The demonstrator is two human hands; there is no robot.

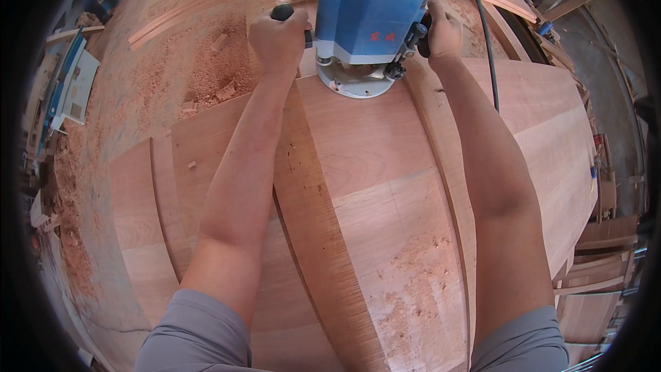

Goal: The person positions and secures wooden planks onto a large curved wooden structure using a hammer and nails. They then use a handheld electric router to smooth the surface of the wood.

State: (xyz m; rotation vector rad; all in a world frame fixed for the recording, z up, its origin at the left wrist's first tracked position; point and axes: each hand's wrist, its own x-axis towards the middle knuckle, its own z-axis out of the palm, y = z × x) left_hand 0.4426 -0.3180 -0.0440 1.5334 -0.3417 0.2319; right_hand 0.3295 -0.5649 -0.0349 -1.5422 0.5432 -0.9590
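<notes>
Both my arms reach far forward to a blue plunge router [379, 17] with a round metal base. My left hand [279, 40] is closed around its black left handle. On the other side my right hand [444, 33] wraps the right handle, its fingers partly hidden behind the machine. The router's base plate [361, 87] rests near the far edge of a reddish wooden panel [372, 134]. Its cutter is mostly hidden by the body and base. Beneath my arms run a darker wooden strip [310, 186] and a narrow raised strip [441, 145].
A black power cord [487, 41] hangs from the router down to the panel on the right. Sawdust [420, 289] lies on the near panel, and heaped shavings [220, 69] cover the surface beyond. Long boards [179, 21] lie at the far left; stacked wood [606, 241] stands at right.
</notes>
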